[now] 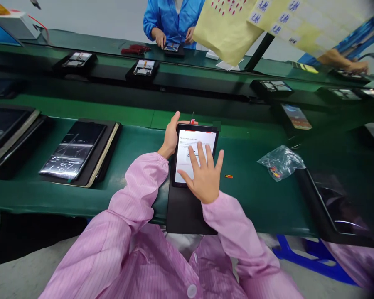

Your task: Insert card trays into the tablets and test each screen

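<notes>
On the green conveyor worktop (34, 195), a film-covered tablet (72, 150) lies in a black tray (109, 153) at nine o'clock, a crumpled clear plastic bag (280, 162) sits at three o'clock, a co-worker in a blue smock (171, 20) stands at twelve o'clock, and a blue stool (302, 257) shows at four o'clock.

1. A pale grey wall (90, 14) stands behind everything.
2. Two long green conveyor belts (81, 106) with dark rails run side by side across the room.
3. A black post (259, 52) rises beneath hanging yellow paper sheets (227, 29).
4. Below lies a grey floor (28, 265), with a blue plastic stool (302, 257) at right.
5. Even light sheens the belts.
</notes>
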{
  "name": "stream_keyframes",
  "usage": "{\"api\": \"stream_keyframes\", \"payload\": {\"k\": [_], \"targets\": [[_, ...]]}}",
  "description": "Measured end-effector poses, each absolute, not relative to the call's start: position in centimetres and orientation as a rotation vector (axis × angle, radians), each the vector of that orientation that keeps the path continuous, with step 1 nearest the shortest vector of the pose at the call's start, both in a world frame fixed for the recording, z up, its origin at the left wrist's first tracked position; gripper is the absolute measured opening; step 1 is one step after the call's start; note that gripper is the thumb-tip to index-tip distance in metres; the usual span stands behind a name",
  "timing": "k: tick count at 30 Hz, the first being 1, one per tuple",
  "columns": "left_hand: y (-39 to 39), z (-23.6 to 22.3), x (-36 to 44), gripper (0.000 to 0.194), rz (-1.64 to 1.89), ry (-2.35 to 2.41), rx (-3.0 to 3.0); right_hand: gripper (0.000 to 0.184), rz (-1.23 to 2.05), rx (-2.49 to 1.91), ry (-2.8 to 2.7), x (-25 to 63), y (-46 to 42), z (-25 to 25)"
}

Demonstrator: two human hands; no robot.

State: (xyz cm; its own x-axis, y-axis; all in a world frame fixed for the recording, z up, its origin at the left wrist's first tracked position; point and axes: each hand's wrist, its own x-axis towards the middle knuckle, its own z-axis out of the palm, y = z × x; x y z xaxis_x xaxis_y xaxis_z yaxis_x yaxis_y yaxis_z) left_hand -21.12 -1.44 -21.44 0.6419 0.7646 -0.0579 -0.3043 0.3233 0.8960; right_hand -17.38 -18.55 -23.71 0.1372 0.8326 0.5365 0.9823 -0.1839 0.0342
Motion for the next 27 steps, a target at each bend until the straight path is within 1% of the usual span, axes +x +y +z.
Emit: {"api": "stream_keyframes", "payload": {"k": [3, 6, 10, 15, 18, 21, 24, 27], "targets": [[-1.5, -21.4, -21.1, 0.064, 0.752, 0.538, 1.037, 0.081, -0.567, -2.159, -1.729, -17.3, -17.2, -24.1], [-1.4, -21.5, -21.1, 0.064, 0.755, 0.544, 1.053, 0.085, -0.452, -2.203, -1.755, -19.0, -19.3, -25.8], [-1.3, -21.8, -20.9, 0.064, 0.765, 0.538, 1.041, 0.082, -0.298, -2.254, -1.82, -21.3, -23.5, -27.7], [-1.5, -21.7, -21.1, 0.069, 0.77, 0.548, 1.041, 0.076, -0.235, -2.244, -1.876, -21.8, -25.6, -27.7], [-1.7, -21.5, -21.1, 0.068, 0.775, 0.546, 1.046, 0.067, -0.356, -2.163, -1.885, -20.7, -25.3, -26.8], [-1.9, -21.3, -21.1, 0.066, 0.79, 0.545, 1.056, 0.058, -0.628, -2.042, -1.82, -18.7, -23.5, -25.5], [-2.1, -21.0, -21.1, 0.065, 0.793, 0.543, 1.066, 0.059, -0.835, -1.874, -1.874, -16.3, -20.7, -24.1], [-2.2, -20.7, -21.3, 0.064, 0.793, 0.525, 1.079, 0.06, -0.827, -1.642, -2.23, -13.8, -18.6, -22.9]]}}
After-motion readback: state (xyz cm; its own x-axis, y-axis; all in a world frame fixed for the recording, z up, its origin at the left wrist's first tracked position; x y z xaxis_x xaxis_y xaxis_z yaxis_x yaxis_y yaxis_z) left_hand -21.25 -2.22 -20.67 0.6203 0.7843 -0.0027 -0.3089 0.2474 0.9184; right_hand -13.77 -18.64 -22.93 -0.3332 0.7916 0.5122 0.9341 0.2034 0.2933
